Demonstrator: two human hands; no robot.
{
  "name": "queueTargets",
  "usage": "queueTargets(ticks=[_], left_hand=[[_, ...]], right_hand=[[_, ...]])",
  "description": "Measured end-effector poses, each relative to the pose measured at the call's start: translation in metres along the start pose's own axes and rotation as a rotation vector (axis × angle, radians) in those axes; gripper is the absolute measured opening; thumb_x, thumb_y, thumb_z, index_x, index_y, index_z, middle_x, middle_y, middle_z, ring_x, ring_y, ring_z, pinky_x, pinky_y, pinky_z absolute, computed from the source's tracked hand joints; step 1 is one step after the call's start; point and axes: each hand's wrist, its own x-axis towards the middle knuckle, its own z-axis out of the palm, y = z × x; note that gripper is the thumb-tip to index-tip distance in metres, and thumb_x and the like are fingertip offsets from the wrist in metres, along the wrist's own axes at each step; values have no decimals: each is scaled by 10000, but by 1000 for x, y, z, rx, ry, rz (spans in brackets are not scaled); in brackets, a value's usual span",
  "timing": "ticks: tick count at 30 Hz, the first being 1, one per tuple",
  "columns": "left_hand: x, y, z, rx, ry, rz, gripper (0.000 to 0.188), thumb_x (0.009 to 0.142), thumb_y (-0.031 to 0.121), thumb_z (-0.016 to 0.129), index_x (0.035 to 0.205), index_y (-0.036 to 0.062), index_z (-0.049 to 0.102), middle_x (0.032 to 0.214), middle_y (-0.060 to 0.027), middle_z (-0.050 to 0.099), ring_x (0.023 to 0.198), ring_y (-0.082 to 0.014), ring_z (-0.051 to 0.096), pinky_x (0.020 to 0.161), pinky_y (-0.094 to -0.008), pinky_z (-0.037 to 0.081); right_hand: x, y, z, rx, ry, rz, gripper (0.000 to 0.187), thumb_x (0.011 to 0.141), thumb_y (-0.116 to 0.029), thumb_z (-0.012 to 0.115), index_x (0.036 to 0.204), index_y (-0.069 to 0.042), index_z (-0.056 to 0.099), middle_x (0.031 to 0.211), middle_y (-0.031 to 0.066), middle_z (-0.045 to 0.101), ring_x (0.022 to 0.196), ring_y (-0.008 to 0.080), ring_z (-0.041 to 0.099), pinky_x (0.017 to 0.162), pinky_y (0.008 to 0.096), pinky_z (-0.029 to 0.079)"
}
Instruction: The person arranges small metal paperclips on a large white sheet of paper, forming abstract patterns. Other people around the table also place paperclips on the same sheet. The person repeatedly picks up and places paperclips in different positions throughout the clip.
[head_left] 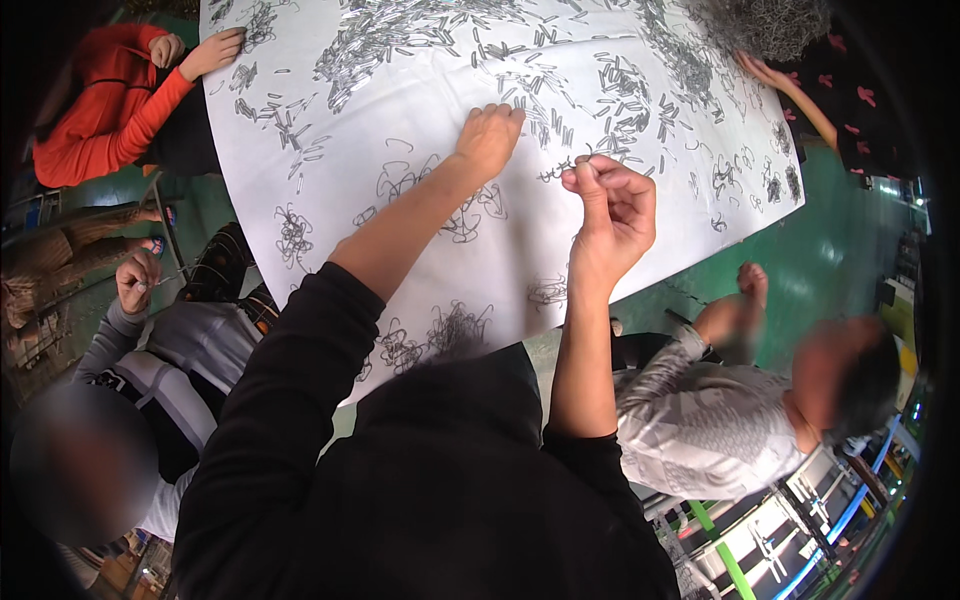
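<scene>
My left hand [488, 138] reaches out over the white table [400, 250], fingers curled down onto the sheet among loose metal wire clips [545, 115]. My right hand [612, 205] is lifted above the table, thumb and fingers pinched on a small wire clip [583, 160]. Tangled bunches of hooked-together clips [293, 235] lie nearer to me, another bunch [455, 325] at the table's near edge. A dense spread of loose clips [400, 40] covers the far part of the table.
Other people sit round the table: one in an orange top [110, 110] at far left with a hand on the sheet, one in grey [175, 345] at near left, one in a patterned grey shirt [700, 420] at right, another's arm [800, 95] at far right. Green floor [830, 250] lies beyond.
</scene>
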Motion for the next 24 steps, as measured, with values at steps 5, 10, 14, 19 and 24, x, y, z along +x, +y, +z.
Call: queueTargets(ticks=[5,10,14,19,24], left_hand=[[-16,-4,-35,-544,31,-257,155,830,126,680,952,30,689,970,-123,682,881,-232,640,762,-328,503],[-48,14,-113,-1275,-20,-415,219,825,172,713,962,1,710,866,-81,708,771,-141,641,693,-270,502],[-72,32,-163,-1303,-24,-360,225,835,208,722,969,27,723,882,-34,699,752,-86,581,704,-235,469],[-84,39,-185,-1307,62,-290,197,835,177,724,960,25,727,881,-41,699,813,-97,603,747,-247,481],[-92,38,-185,-1327,146,-222,152,838,111,719,958,18,725,932,-54,685,908,-121,622,810,-269,493]], right_hand=[[-9,0,1,-23,-54,19,162,858,68,639,877,-18,504,928,127,642,750,162,652,702,289,560],[-22,1,9,-7,-135,77,143,864,52,640,866,-14,514,928,118,648,753,136,646,662,233,540],[-28,-2,20,-64,-161,51,134,865,30,649,859,-14,522,911,106,656,738,125,648,632,222,526],[-33,-8,29,-132,-162,-17,123,857,33,647,842,-7,532,892,112,663,725,133,655,618,233,533],[-36,-6,33,-189,-191,-28,138,862,37,647,851,-8,517,899,120,654,738,143,648,675,273,558]])
